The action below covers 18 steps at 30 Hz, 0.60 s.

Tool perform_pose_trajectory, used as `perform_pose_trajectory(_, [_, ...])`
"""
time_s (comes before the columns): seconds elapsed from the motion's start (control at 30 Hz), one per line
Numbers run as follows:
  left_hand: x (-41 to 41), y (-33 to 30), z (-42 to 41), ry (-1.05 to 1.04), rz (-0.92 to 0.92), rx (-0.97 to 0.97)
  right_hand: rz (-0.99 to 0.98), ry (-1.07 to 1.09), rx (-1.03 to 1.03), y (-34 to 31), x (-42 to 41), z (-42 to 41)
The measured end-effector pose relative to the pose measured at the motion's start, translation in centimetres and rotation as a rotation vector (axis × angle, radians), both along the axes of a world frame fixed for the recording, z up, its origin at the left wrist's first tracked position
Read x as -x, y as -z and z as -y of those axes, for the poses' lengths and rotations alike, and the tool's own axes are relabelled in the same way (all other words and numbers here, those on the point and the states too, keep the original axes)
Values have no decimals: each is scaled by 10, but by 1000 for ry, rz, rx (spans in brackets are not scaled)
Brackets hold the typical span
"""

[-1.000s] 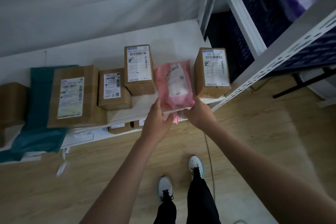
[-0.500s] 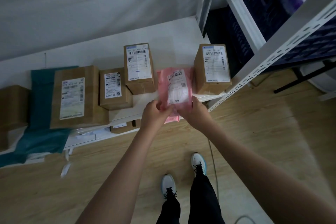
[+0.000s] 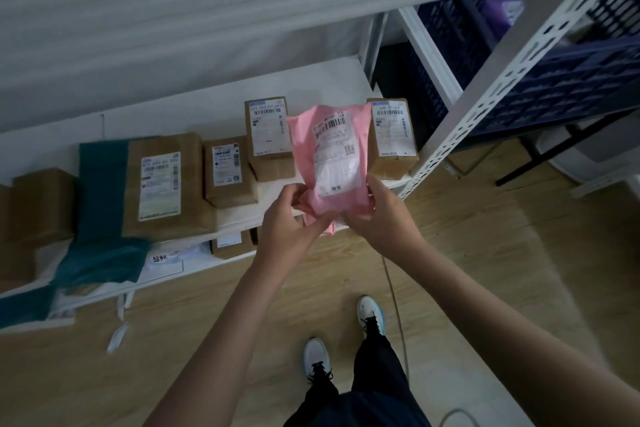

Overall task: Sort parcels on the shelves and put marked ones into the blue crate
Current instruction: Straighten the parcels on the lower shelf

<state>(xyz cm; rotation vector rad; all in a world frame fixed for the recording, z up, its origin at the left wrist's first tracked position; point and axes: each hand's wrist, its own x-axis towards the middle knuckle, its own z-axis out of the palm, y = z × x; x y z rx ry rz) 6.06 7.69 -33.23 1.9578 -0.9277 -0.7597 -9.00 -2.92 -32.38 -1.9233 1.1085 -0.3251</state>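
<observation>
my left hand (image 3: 289, 218) and right hand (image 3: 379, 215) both grasp the lower end of the pink parcel (image 3: 332, 163) at the centre of the frame, its label facing me, lifted above the front edge of the white shelf (image 3: 311, 83). behind it four brown boxes (image 3: 266, 135) lie on the shelf. the blue crate (image 3: 554, 87) sits at upper right behind the rack post.
</observation>
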Motion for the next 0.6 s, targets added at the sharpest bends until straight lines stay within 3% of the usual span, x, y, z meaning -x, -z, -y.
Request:
perform_pose_trajectory(0.23, [-11, -37, -8, 14, 211, 162, 64, -2, 221, -44, -6, -16])
perform_pose_trajectory(0.6, [-16, -51, -9, 11, 275, 223, -8, -15, 343, -65, -12, -17])
